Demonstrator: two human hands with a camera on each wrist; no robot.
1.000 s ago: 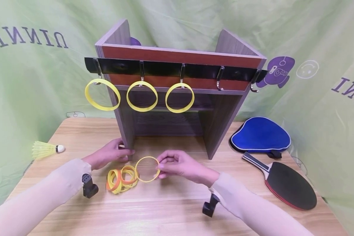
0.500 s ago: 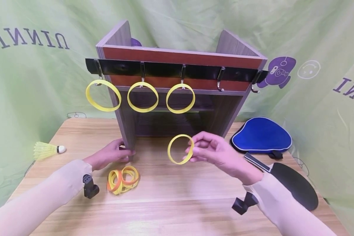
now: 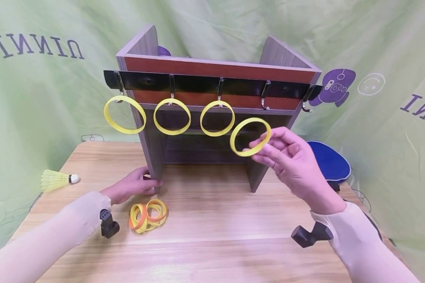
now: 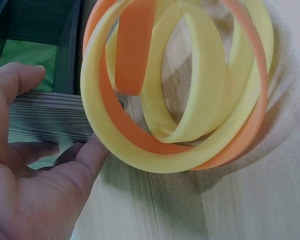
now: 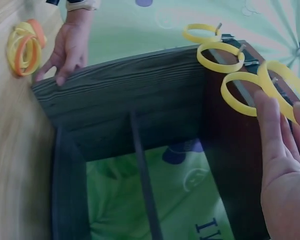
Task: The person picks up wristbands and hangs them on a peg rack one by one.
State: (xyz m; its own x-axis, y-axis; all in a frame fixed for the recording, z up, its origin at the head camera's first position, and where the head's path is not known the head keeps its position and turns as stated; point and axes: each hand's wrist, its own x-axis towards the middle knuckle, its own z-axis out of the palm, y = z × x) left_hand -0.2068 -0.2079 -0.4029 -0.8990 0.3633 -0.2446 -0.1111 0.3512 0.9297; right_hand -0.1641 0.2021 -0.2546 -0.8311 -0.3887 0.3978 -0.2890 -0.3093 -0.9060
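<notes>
My right hand (image 3: 297,169) pinches a yellow wristband (image 3: 247,153) between thumb and fingers, in front of the shelf and below the rack's fourth hook (image 3: 264,103). Three more yellow wristbands (image 3: 217,134) hang from the left three hooks of the black hook rack (image 3: 194,83). My left hand (image 3: 132,184) grips the lower front end of the shelf's left side panel (image 4: 50,115), with the thumb on one face and fingers on the other. Close to that hand, a pile of yellow and orange wristbands (image 4: 135,50) lies on the table.
The grey wooden shelf (image 3: 256,169) stands on the table (image 3: 198,251). A shuttlecock (image 3: 56,179) lies at the left. A blue paddle case (image 3: 327,161) sits at the right, partly behind my right hand. My right forearm covers most of the table tennis paddle. Green cloth (image 3: 49,86) surrounds the table.
My right hand has carried the yellow wristband from beside the pile up and to the right, towards the hooks. The left hand has stayed on the panel.
</notes>
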